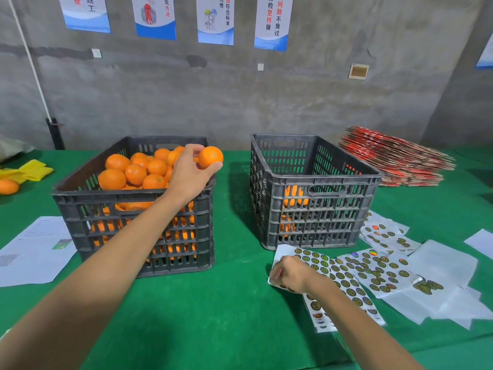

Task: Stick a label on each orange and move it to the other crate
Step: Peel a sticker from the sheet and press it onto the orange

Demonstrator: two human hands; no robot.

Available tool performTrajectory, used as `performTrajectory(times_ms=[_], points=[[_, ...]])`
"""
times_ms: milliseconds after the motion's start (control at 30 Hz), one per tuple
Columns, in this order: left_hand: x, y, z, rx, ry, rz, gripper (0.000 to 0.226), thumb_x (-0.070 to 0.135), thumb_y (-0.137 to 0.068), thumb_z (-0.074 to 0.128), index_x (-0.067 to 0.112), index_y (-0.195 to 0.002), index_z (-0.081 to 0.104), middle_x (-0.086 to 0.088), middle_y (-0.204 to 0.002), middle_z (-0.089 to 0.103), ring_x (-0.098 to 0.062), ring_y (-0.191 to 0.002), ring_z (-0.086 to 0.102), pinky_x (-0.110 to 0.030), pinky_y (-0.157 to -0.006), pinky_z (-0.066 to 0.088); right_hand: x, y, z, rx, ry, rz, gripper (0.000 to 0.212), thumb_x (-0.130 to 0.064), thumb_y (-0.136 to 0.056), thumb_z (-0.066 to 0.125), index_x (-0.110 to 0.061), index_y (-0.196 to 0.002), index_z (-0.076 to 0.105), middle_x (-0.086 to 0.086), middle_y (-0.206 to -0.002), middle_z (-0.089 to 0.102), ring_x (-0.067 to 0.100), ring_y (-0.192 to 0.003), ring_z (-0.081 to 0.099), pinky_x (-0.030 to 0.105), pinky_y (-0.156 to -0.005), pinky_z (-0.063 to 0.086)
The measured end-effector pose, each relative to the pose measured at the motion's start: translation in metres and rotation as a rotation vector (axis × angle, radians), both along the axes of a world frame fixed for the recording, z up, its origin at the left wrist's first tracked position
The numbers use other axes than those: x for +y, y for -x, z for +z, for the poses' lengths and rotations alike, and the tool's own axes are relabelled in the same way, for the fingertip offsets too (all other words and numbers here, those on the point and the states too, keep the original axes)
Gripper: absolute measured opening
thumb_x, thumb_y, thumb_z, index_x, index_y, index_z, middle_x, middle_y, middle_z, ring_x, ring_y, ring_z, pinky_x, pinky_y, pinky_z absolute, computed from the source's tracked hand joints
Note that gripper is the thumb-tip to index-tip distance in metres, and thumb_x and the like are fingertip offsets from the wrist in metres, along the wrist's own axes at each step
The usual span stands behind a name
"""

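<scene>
The left hand (190, 172) holds one orange (210, 157) with its fingers curled round it, just above the right rim of the full crate (133, 198) on the left. The right hand (286, 273) is bent over the near sheet of labels (336, 276) on the green tabletop (226, 303); its fingers look pinched together, but I cannot tell if they have a label yet. The other crate (314, 193), on the right, has only a few oranges low inside. The orange could slip and roll off if the grip is loose. The label could fold or stick to a finger if peeled too fast.
</scene>
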State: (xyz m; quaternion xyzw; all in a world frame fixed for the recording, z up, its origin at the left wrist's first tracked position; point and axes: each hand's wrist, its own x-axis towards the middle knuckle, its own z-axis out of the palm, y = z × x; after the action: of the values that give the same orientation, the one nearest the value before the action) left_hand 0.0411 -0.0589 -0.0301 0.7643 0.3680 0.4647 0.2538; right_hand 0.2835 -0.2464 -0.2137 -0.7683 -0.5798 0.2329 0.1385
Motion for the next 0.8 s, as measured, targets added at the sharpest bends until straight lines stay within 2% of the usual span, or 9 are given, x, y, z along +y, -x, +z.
performTrajectory(times_ms=[100, 333, 500, 667, 800], points=[[-0.0011, -0.0002, 0.0011, -0.005, 0.009, -0.003, 0.065, 0.044, -0.088, 0.078, 0.023, -0.140, 0.046, 0.000, -0.138, 0.056, -0.022, -0.117, 0.061, -0.048, -0.096, 0.057, -0.0015, -0.0011, 0.0008, -0.089, -0.011, -0.003, 0.023, -0.026, -0.089, 0.079, -0.010, -0.107, 0.079, 0.004, -0.110, 0.077, 0.015, -0.095, 0.069, 0.026, -0.087, 0.055], [-0.0026, -0.0001, 0.0017, -0.014, 0.009, 0.002, 0.065, 0.044, -0.088, 0.079, 0.023, -0.140, 0.046, 0.000, -0.139, 0.055, -0.021, -0.117, 0.059, -0.047, -0.096, 0.057, -0.0015, 0.0048, -0.0009, -0.090, -0.035, -0.065, 0.017, -0.022, -0.088, 0.080, -0.015, -0.103, 0.081, 0.001, -0.105, 0.077, 0.011, -0.087, 0.066, 0.020, -0.079, 0.049], [-0.0018, 0.0000, 0.0017, -0.022, 0.008, -0.001, 0.064, 0.043, -0.088, 0.079, 0.022, -0.139, 0.046, 0.000, -0.137, 0.056, -0.020, -0.115, 0.060, -0.045, -0.097, 0.056, -0.0022, 0.0029, 0.0016, -0.059, -0.011, -0.064, 0.010, -0.020, -0.088, 0.077, -0.019, -0.098, 0.078, 0.001, -0.103, 0.074, 0.016, -0.094, 0.067, 0.026, -0.080, 0.052], [-0.0001, -0.0007, 0.0012, -0.021, 0.015, -0.005, 0.065, 0.043, -0.088, 0.079, 0.021, -0.140, 0.046, 0.000, -0.139, 0.056, -0.022, -0.118, 0.060, -0.042, -0.096, 0.055, -0.0028, 0.0012, 0.0018, -0.074, -0.023, -0.060, 0.014, -0.019, -0.089, 0.077, -0.018, -0.103, 0.073, 0.001, -0.102, 0.072, 0.016, -0.094, 0.067, 0.030, -0.084, 0.057], [-0.0006, -0.0006, 0.0018, -0.038, 0.030, -0.025, 0.064, 0.042, -0.089, 0.079, 0.020, -0.139, 0.046, -0.002, -0.138, 0.056, -0.023, -0.116, 0.060, -0.048, -0.097, 0.056, -0.0037, 0.0017, 0.0036, -0.167, -0.037, -0.044, 0.018, -0.026, -0.088, 0.079, -0.016, -0.103, 0.074, 0.005, -0.103, 0.074, 0.022, -0.096, 0.068, 0.034, -0.085, 0.056]])
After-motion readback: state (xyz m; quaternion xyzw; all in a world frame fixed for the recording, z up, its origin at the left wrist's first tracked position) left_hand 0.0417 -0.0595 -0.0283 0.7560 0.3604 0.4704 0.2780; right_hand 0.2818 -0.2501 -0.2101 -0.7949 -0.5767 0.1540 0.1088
